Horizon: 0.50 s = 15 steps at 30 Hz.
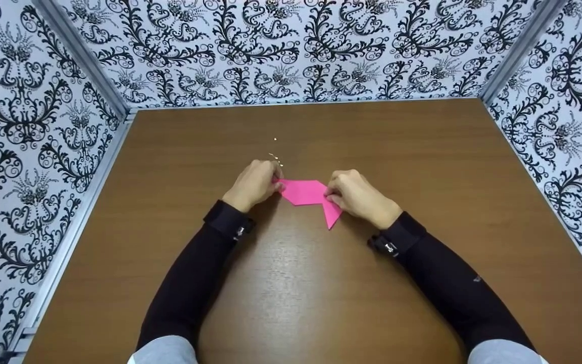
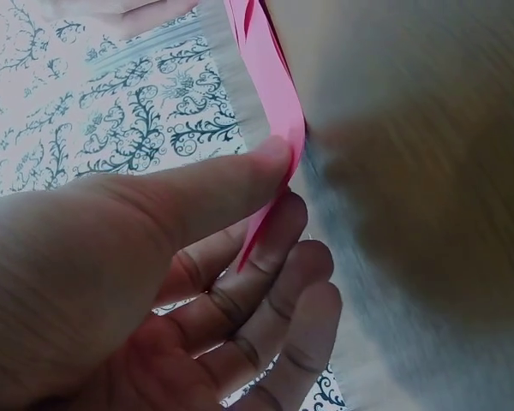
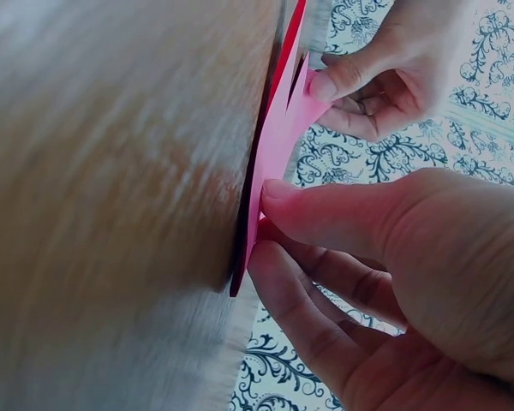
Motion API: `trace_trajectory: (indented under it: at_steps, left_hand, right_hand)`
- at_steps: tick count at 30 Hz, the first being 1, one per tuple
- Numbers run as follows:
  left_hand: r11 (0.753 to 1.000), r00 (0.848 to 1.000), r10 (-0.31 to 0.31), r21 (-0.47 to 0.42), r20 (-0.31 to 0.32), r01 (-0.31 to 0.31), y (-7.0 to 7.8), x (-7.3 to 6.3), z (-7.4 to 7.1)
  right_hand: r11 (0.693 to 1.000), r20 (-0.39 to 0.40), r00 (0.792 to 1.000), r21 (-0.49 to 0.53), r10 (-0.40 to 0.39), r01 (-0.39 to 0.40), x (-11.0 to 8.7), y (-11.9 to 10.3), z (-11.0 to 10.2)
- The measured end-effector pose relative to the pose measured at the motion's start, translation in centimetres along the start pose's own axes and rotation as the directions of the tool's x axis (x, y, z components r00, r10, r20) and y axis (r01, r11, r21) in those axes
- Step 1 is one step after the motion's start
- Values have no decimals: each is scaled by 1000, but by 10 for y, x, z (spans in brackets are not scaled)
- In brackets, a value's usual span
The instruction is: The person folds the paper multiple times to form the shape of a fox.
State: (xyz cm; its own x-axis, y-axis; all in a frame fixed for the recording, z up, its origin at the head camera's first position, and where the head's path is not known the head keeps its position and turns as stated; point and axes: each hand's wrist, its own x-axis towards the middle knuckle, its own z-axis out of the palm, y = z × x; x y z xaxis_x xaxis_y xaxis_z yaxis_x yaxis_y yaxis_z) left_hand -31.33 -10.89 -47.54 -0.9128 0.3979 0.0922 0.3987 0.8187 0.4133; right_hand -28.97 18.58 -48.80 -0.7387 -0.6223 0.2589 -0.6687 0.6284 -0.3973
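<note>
A folded piece of pink paper point(image 1: 303, 192) lies between my two hands near the middle of the table, with one pointed flap angling toward me on its right side. My left hand point(image 1: 256, 183) pinches the paper's left end between thumb and fingers; the left wrist view shows the pink strip point(image 2: 278, 98) bending where the thumb presses it. At the right end, my right hand point(image 1: 359, 194) pinches the paper by the pointed flap. In the right wrist view the folded layers point(image 3: 278, 145) stand slightly apart at the far end.
The brown wooden table point(image 1: 291, 298) spreads around the hands. Small shiny specks point(image 1: 276, 159) show on it just beyond the left hand. Patterned black-and-white panels point(image 1: 291, 50) in metal frames stand along the back and both sides.
</note>
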Motion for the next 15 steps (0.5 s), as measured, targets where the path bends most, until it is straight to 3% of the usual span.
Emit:
trace_trajectory:
  at_steps: [15]
  left_hand:
    - [999,997,22,-44,-71,-25,13,-8,-8]
  right_hand:
    - [1000,-8,1000,14,1,-1,0,2,0]
